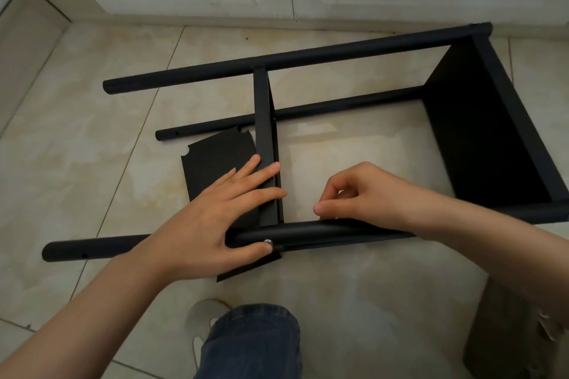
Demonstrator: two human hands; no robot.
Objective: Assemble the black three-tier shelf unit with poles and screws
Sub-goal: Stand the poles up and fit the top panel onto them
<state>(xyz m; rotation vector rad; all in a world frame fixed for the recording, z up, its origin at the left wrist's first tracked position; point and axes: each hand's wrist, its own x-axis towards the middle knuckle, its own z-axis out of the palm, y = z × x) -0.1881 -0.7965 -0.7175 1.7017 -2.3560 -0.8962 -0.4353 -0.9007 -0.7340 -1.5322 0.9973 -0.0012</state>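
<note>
Black tubular poles and flat black panels make up the half-built shelf unit [277,61], which lies on its side on the pale tiled floor [92,163]. An end shelf panel [480,132] already sits between the poles at the right. A middle shelf panel [264,120] stands edge-on across them. Just beside it, a loose black panel [212,163] with notched corners lies flat on the floor, not yet fitted.

The left hand [221,215] is spread wide. Its straight fingers press on the lower end of the middle shelf panel, and its thumb lies against the near pole [308,232], touching a silver screw head [268,242]. The right hand [363,194] rests on the same pole just right of the joint, fingers curled, thumb and forefinger pinched together. Whether they hold a small screw or a key I cannot tell.

The step in hand looks to be fastening the middle shelf panel to the near pole. The next move calls for holding that panel square against the pole so the holes stay lined up while the screw is driven home. After that, the loose black panel would go on at the free pole ends on the left.
</note>
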